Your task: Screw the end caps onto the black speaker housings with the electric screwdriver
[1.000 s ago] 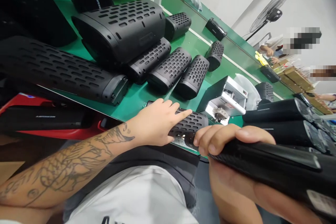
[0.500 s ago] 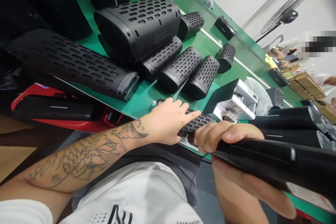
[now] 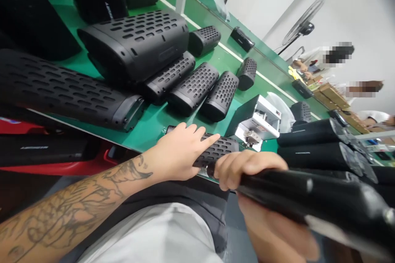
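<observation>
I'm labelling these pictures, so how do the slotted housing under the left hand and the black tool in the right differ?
Surface: the slotted housing shows rows of slots, while the black tool looks mostly smooth and glossy.
Support: the slotted housing lies on the green table under the left hand, while the black tool is held up in the right hand.
Both are black.

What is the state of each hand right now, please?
Left hand: laid over the perforated black casing; whether its grip is closed cannot be told.
Right hand: closed, holding the black handheld tool.
</observation>
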### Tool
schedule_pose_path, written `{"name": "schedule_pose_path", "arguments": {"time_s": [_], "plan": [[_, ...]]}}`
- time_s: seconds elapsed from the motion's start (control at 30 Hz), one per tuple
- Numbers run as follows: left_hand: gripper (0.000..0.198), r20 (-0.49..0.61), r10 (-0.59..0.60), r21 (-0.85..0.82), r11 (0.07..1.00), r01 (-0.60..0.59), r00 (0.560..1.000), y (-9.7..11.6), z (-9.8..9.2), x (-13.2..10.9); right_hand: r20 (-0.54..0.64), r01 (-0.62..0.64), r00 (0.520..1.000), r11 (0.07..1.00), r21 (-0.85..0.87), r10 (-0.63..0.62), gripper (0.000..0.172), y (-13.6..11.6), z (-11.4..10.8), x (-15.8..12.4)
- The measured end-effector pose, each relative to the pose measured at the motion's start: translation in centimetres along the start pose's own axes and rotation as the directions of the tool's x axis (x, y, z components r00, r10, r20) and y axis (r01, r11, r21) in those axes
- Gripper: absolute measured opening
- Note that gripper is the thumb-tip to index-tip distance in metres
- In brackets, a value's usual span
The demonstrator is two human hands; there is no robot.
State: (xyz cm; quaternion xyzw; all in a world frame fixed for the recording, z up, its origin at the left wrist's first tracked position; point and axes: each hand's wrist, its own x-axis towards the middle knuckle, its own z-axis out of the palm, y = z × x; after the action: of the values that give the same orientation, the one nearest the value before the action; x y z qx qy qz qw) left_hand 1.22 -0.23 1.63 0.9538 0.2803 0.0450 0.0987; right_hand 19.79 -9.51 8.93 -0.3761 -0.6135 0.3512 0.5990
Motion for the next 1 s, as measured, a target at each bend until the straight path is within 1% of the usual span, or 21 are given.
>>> {"name": "schedule_pose_path", "arguments": {"time_s": [0.03,0.07,0.1,0.13,0.17,0.2,0.23,0.27,0.3,0.33,0.4,0.5,0.57,0.63,0.7,0.73,0.77,0.83,0.9,0.93,1.0], "plan": [[0.100,-0.004,-0.001,0.003,1.000,0.001,1.000,0.0,0.0,0.0,-0.081,0.009,0.997,1.000,0.013,-0.008,0.052,-0.2,-1.0,0.4],[0.098,-0.006,0.002,0.004,1.000,-0.002,1.000,0.0,-0.1,-0.1,-0.181,0.050,0.983,0.998,0.028,-0.044,0.056,-0.1,-2.4,1.1],[0.097,-0.004,0.005,0.003,1.000,-0.005,1.000,0.0,-0.1,0.0,-0.298,0.091,0.951,0.996,0.023,-0.080,0.062,0.2,-4.0,1.9],[0.096,-0.001,0.008,0.001,1.000,-0.008,1.000,0.0,-0.2,0.0,-0.418,0.153,0.895,0.988,-0.040,-0.155,0.069,0.7,-5.8,2.7],[0.096,0.003,0.011,-0.003,1.000,-0.011,1.000,0.0,-0.3,0.1,-0.486,0.253,0.827,0.959,-0.128,-0.283,0.081,1.5,-7.6,3.5],[0.096,0.007,0.010,-0.007,1.000,-0.010,1.000,0.0,-0.3,0.1,-0.541,0.271,0.767,0.939,-0.214,-0.345,0.087,2.5,-9.2,4.2],[0.096,0.010,0.008,-0.011,1.000,-0.008,1.000,0.1,-0.4,0.3,-0.601,0.238,0.710,0.928,-0.286,-0.367,0.084,3.5,-10.6,4.7],[0.095,0.010,0.006,-0.015,1.000,-0.006,1.000,0.2,-0.3,0.4,-0.620,0.217,0.688,0.923,-0.318,-0.376,0.082,4.4,-11.7,5.0],[0.095,0.008,0.004,-0.018,1.000,-0.004,1.000,0.3,-0.3,0.5,-0.634,0.185,0.682,0.925,-0.332,-0.364,0.081,5.3,-12.5,5.0],[0.095,0.003,0.005,-0.021,1.000,-0.004,1.000,0.4,-0.2,0.7,-0.635,0.165,0.690,0.930,-0.328,-0.347,0.080,6.1,-12.9,4.9],[0.096,-0.005,0.008,-0.029,1.000,-0.008,1.000,0.6,-0.1,0.9,-0.613,0.152,0.726,0.942,-0.298,-0.311,0.082,7.1,-13.1,4.3],[0.095,-0.029,0.032,-0.044,0.999,-0.033,0.999,0.6,-0.1,0.9,-0.592,0.143,0.757,0.954,-0.264,-0.277,0.082,7.5,-12.6,3.4],[0.090,-0.078,0.060,-0.063,0.996,-0.065,0.995,0.2,-0.2,0.3,-0.587,0.136,0.766,0.959,-0.249,-0.261,0.082,7.4,-12.5,3.1],[0.084,-0.156,0.082,-0.092,0.991,-0.098,0.984,-0.6,-0.2,-0.8,-0.588,0.130,0.769,0.963,-0.237,-0.249,0.081,6.8,-12.6,3.1],[0.085,-0.238,0.072,-0.136,0.985,-0.107,0.969,-2.0,0.2,-2.4,-0.586,0.140,0.772,0.965,-0.222,-0.246,0.081,5.8,-12.4,3.1],[0.088,-0.273,0.047,-0.168,0.981,-0.095,0.961,-2.7,0.6,-3.2,-0.575,0.171,0.775,0.963,-0.210,-0.263,0.082,5.1,-12.1,3.0],[0.094,-0.299,0.009,-0.209,0.975,-0.075,0.954,-3.4,1.1,-4.0,-0.554,0.210,0.783,0.959,-0.192,-0.282,0.083,4.2,-11.5,2.8],[0.108,-0.299,-0.089,-0.316,0.949,-0.010,0.950,-4.6,2.3,-5.5,-0.494,0.261,0.821,0.958,-0.123,-0.287,0.081,2.2,-9.5,2.2],[0.120,-0.267,-0.168,-0.429,0.902,0.039,0.949,-5.2,3.8,-6.4,-0.412,0.173,0.895,0.984,-0.032,-0.171,0.064,0.2,-6.7,1.3],[0.124,-0.255,-0.188,-0.478,0.877,0.045,0.949,-5.3,4.5,-6.6,-0.360,0.140,0.924,0.990,0.000,-0.130,0.057,-0.5,-5.1,0.8],[0.126,-0.272,-0.193,-0.551,0.834,0.012,0.943,-5.3,5.8,-6.7,-0.270,0.114,0.958,0.992,0.059,-0.094,0.044,-1.4,-1.8,0.2]]}}
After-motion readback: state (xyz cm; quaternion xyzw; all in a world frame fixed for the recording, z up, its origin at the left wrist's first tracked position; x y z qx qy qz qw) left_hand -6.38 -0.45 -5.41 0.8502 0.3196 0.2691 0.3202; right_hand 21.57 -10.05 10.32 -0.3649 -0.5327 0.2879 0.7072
